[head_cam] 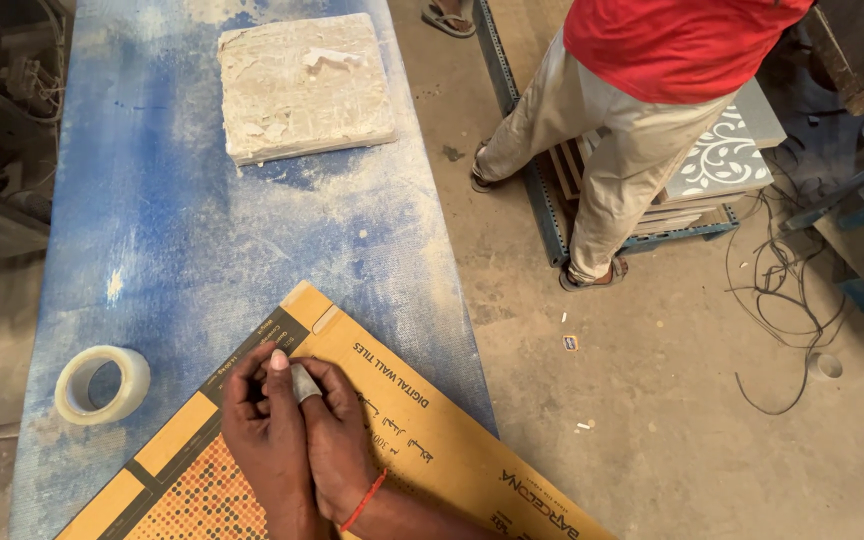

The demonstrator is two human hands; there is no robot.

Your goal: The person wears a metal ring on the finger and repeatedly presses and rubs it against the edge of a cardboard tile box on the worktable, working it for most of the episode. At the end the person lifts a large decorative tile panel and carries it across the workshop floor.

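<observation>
- A flat cardboard tile carton (392, 440), brown with black print and an orange dotted panel, lay slanted across the near end of the blue, dust-covered bench (172, 250), its right-hand corner jutting past the bench edge over the floor.
- Both hands pressed down together on the carton's top face: the left hand (262, 425) curled with one finger pointing forward, the right hand (337, 440) beside it, closed on a small grey object (304, 382), too small to identify.
- The carton looked stiff and probably heavy and breakable if full; it would likely be best gripped by its two long edges, kept level, not lifted by a corner.
- A roll of clear tape (102, 383) stood left of the hands, apart from the carton.
- A rough, dusty stone slab (304, 85) rested at the far end.
- A person in a red shirt (672, 40) stood on the floor at the right.
</observation>
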